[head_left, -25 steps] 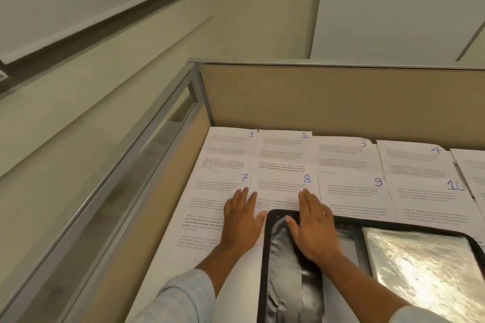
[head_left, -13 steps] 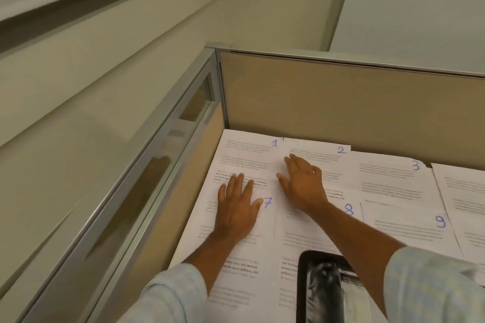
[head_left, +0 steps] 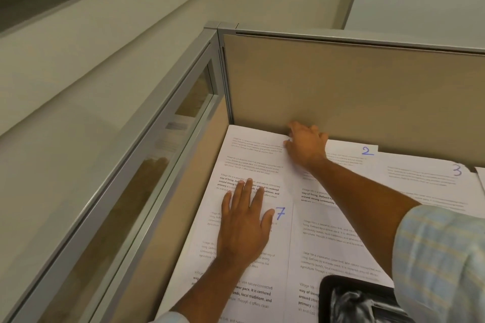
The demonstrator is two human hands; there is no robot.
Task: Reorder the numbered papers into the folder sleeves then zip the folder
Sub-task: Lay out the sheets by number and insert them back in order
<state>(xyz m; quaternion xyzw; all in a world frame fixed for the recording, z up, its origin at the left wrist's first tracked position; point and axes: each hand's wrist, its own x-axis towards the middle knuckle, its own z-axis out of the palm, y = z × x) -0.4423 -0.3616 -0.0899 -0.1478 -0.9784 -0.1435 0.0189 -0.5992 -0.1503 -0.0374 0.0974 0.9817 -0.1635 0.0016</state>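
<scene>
Numbered white sheets lie on the desk in rows. My right hand (head_left: pixel 305 145) reaches to the far edge by the partition and curls its fingers over the top right corner of paper 1 (head_left: pixel 252 155), hiding its number. My left hand (head_left: pixel 244 228) lies flat with straight fingers on paper 7 (head_left: pixel 279 244), its fingertips reaching onto paper 1. Paper 2 (head_left: pixel 366 151) and paper 3 (head_left: pixel 425 173) lie to the right. The open black zip folder (head_left: pixel 354 301) with shiny sleeves shows at the bottom right, partly under my right sleeve.
A beige cubicle partition (head_left: pixel 341 86) stands right behind the far row of papers. A metal-framed glass panel (head_left: pixel 157 165) closes the desk's left side. Another sheet (head_left: pixel 336 241) lies right of paper 7, its number hidden by my right arm.
My right hand left the folder, crossed papers 8 and 2, and now sits on paper 1's top right corner. My left hand slid forward from paper 7's lower part to its top edge.
</scene>
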